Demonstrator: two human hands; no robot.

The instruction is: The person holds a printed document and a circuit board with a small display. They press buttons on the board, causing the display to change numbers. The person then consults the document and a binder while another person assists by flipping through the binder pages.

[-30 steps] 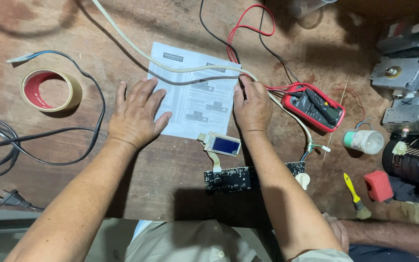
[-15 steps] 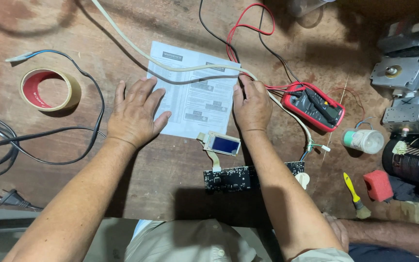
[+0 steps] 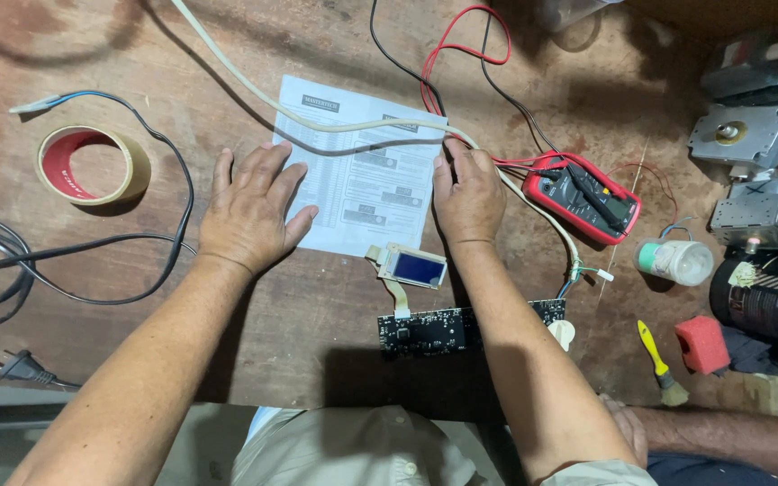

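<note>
My left hand [image 3: 251, 207] lies flat, fingers spread, on the left edge of a printed white sheet [image 3: 364, 171] on the wooden bench. My right hand [image 3: 467, 193] rests palm down on the sheet's right edge, fingertips touching a cream cable [image 3: 254, 90] that crosses the paper. Neither hand holds anything. Just below the sheet lies a small blue display [image 3: 414, 267] joined by a ribbon to a black circuit board [image 3: 434, 330]. A red multimeter [image 3: 583, 198] with red and black leads sits right of my right hand.
A roll of tan tape [image 3: 92, 165] and black cords [image 3: 65, 261] with a plug [image 3: 16, 367] lie left. At right are a white jar [image 3: 674, 261], a yellow brush [image 3: 657, 362], a red sponge [image 3: 701, 344] and metal parts [image 3: 740, 135]. Another person's hand [image 3: 628, 430] shows bottom right.
</note>
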